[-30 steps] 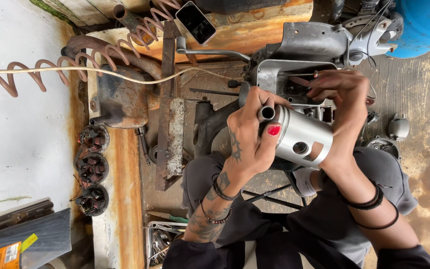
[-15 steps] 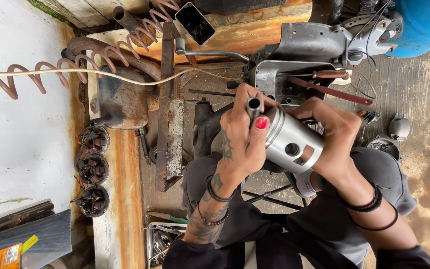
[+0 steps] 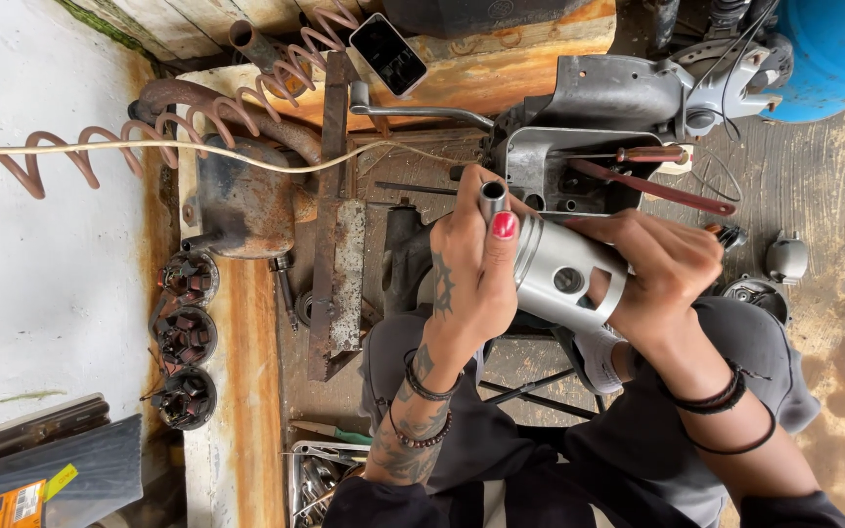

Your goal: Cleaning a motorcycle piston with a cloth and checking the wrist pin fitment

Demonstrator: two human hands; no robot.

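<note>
A silver piston (image 3: 561, 277) lies on its side between both hands, above my lap. My left hand (image 3: 471, 284), tattooed and with a red thumbnail, wraps the piston's crown end. The same hand pinches a short metal pin (image 3: 493, 198) upright between its fingers. My right hand (image 3: 659, 269) grips the piston's skirt end, with its thumb next to the round pin hole in the side.
A grey engine casing (image 3: 579, 147) sits just beyond the hands, with a red-handled screwdriver (image 3: 652, 154) across it. To the left are a rusty tank (image 3: 246, 205), a flat rusty bar (image 3: 330, 244), coil springs (image 3: 51, 156) and three dark wound parts (image 3: 186, 337). A phone (image 3: 388, 54) and a blue barrel (image 3: 833, 49) are at the top.
My right hand came down from the engine casing and closed on the piston's skirt. My left hand shifted slightly up and left with the piston and the pin.
</note>
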